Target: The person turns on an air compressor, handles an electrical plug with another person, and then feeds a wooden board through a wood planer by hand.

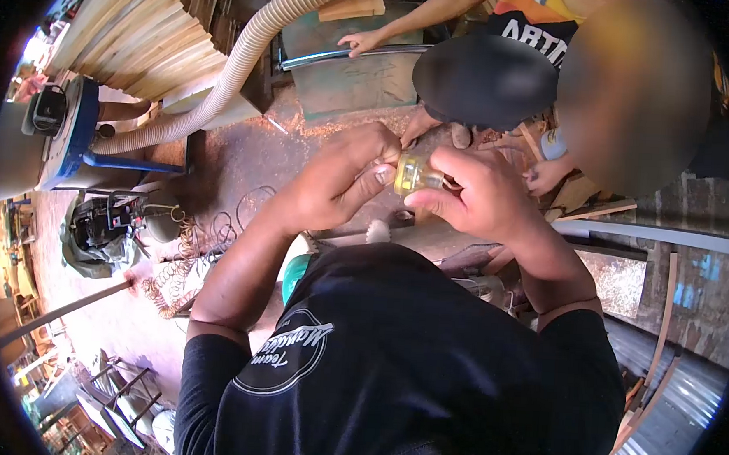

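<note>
Held up in front of my chest is a small clear bottle [421,174] with a yellow end pointing left. Fingers and thumb of my right hand [484,188] close round its clear end. My left hand [338,177] is curled, with thumb and forefinger pinched against the yellow end. Whether that end is a separate cap, I cannot tell. Just below and beyond the hands is a whitish, brush-like round piece [377,231] that neither hand touches.
Another person's hand [364,42] rests on a shiny metal bar [349,55] ahead. People crouch close at the upper right. A corrugated hose [254,53] runs past stacked boards [140,30] at left. Coiled tubing [163,287] and a wooden strip [665,317] flank me.
</note>
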Motion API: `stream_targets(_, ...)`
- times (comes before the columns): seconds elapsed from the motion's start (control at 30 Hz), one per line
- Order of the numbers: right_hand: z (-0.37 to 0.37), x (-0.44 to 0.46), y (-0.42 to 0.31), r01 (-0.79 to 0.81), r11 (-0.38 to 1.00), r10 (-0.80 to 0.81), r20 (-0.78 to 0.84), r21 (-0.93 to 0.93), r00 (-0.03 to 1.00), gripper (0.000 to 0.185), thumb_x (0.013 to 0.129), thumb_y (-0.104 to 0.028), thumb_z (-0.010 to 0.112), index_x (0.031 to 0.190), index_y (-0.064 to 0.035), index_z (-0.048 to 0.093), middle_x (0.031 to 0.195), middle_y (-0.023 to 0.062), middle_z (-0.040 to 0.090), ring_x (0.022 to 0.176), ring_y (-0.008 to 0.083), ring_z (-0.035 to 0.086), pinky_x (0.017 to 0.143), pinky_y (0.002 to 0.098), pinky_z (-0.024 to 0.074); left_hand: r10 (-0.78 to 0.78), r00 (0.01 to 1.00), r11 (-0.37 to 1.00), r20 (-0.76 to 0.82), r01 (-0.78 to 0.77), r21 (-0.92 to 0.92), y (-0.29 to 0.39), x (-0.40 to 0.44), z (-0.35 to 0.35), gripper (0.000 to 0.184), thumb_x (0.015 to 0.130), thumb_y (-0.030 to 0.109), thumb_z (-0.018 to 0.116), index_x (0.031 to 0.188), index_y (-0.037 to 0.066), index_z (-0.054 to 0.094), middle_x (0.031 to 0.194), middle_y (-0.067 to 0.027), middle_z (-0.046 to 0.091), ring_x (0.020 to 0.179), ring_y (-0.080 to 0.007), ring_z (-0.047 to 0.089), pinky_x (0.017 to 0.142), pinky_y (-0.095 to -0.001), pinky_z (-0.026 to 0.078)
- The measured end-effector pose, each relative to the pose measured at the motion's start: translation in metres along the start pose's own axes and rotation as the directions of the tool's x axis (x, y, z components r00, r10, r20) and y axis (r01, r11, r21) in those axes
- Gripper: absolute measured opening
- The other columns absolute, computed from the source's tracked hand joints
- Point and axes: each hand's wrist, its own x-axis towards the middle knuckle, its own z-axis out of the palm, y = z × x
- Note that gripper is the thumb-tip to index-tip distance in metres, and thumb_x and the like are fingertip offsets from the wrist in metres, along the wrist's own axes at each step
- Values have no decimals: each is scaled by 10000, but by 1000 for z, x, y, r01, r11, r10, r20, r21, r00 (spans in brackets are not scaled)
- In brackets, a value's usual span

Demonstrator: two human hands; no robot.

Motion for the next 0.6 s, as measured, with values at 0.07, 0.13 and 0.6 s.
stream_targets(0.07, 8, 1, -3, 31, 999, -31, 8, -18, 1000, 439, 798, -421, 687, 700, -45, 481, 596, 149, 544, 573, 341, 588, 500, 416, 421, -66, 997, 996, 47, 68, -54, -2, -13, -4, 98, 915, 106, 527, 941, 12, 510, 902, -154, 526, 857, -320, 539, 775, -374, 427)
stream_targets(0.13, 16, 1, -6, 65, 997, -64, 20, -37, 998, 428, 793, -419, 689, 710, -48, 492, 608, 148, 556, 585, 339, 598, 513, 420, 434, -129, 987, 985, 93, 139, -105, -6, -25, -5, 104, 924, 114, 526, 951, 14, 518, 907, -142, 534, 870, -290, 549, 786, -359, 427)
stream_targets(0.6, 91, 37, -66, 134, 990, -125, 205, -32, 971, 385, 783, -398, 698, 781, -54, 526, 659, 135, 598, 615, 323, 620, 533, 416, 461, -271, 947, 769, 174, 321, -552, -11, -131, -45, 151, 948, 163, 527, 998, 22, 539, 1008, -79, 535, 944, -177, 515, 847, -310, 406)
